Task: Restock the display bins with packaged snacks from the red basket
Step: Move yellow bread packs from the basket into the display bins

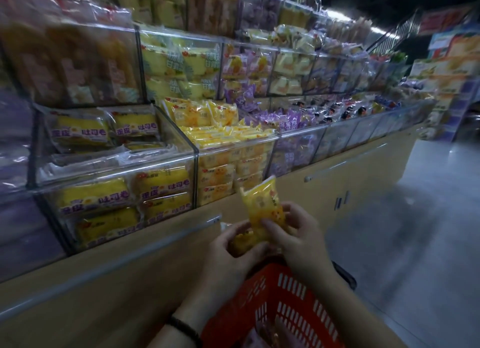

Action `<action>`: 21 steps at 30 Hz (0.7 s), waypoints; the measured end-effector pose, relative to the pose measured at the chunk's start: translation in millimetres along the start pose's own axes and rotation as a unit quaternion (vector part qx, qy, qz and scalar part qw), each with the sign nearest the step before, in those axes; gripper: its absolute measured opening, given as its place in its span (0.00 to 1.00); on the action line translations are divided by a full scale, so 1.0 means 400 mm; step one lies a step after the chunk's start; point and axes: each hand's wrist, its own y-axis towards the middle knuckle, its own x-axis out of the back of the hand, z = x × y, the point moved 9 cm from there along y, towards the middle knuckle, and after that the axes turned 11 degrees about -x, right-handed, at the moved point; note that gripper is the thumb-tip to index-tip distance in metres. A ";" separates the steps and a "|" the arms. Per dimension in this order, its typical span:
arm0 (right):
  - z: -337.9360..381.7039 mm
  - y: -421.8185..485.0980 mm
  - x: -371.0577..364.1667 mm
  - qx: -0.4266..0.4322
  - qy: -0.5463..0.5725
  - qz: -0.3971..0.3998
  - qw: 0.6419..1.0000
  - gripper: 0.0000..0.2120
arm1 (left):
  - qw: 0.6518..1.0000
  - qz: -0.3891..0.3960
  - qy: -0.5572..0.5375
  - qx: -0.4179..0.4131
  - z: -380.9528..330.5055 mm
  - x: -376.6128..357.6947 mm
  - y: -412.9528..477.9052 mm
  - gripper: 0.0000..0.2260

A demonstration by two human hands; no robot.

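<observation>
While our right hand (pixel 293 233) pinches a yellow snack pack (pixel 261 207) upright and our left hand (pixel 231 249) curls round a second pack (pixel 241 241) just above the red basket (pixel 298 306), the matching bin (pixel 233 139) beyond our fingertips (pixel 267 224) looks nearly full, both packs not yet shelved.

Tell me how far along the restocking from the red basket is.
Done: the bin of matching yellow packets already looks nearly full. In hand: the left hand and right hand hold a yellow snack packet above the red basket, not yet in any bin. Left: placing it, plus the blurry packages at the basket's bottom.
</observation>
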 end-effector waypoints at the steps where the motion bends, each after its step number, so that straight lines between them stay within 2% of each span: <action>1: 0.024 0.001 0.018 0.012 0.000 -0.020 1.000 0.05 | 1.000 0.006 0.002 -0.006 -0.021 0.017 -0.004 0.17; 3: 0.069 0.005 0.040 0.039 -0.026 -0.025 0.999 0.07 | 0.999 0.012 0.017 -0.042 -0.076 0.059 -0.014 0.16; 6: 0.133 0.014 0.061 0.048 -0.070 -0.003 0.996 0.13 | 0.995 0.046 0.054 -0.076 -0.170 0.132 -0.014 0.23; 10: 0.259 0.041 0.055 0.098 -0.090 0.032 0.991 0.14 | 0.980 0.081 0.123 -0.135 -0.347 0.257 0.024 0.28; 15: 0.405 0.131 0.024 0.170 -0.180 -0.032 0.968 0.18 | 0.973 0.052 0.149 -0.167 -0.502 0.439 0.104 0.35; 16: 0.425 0.156 0.009 0.179 -0.206 -0.040 0.961 0.18 | 0.974 0.037 0.140 -0.172 -0.526 0.477 0.125 0.34; 18: 0.462 0.211 -0.022 0.181 -0.248 -0.050 0.950 0.17 | 0.973 0.017 0.150 -0.172 -0.557 0.551 0.172 0.26; 21: 0.494 0.299 -0.073 0.160 -0.291 -0.035 0.942 0.16 | 0.961 -0.010 0.233 -0.147 -0.565 0.657 0.247 0.15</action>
